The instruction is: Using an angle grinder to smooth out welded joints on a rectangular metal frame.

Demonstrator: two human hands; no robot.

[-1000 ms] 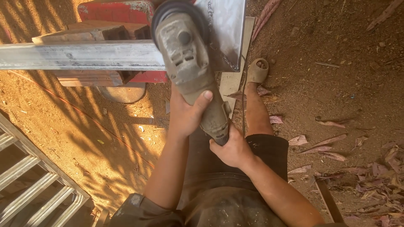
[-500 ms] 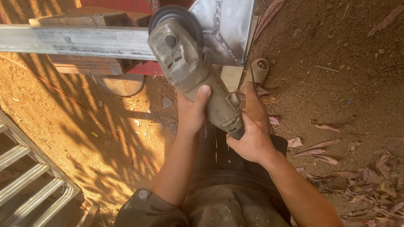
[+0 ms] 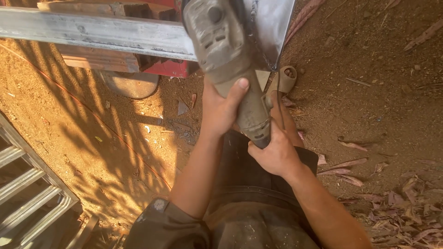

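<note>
I see both hands clamped on a dusty grey angle grinder (image 3: 226,60): left hand (image 3: 221,110) mid-body, right hand (image 3: 272,154) at tail, over dull square steel tube (image 3: 92,32)

I see the angle grinder (image 3: 221,50) as a matt grey casing, dusty and scuffed, its lower body a duller, worn plastic-looking handle. The square beam (image 3: 92,31) and the flat plate (image 3: 272,23) read as bare metal, the beam streaked and dull, the plate smoother with a soft sheen, while the bricks (image 3: 97,60) beneath look rough. The ground (image 3: 383,92) is coarse, dry reddish dirt strewn with brittle leaves, and the shorts (image 3: 258,216) look like dark, dust-flecked cloth.
</note>
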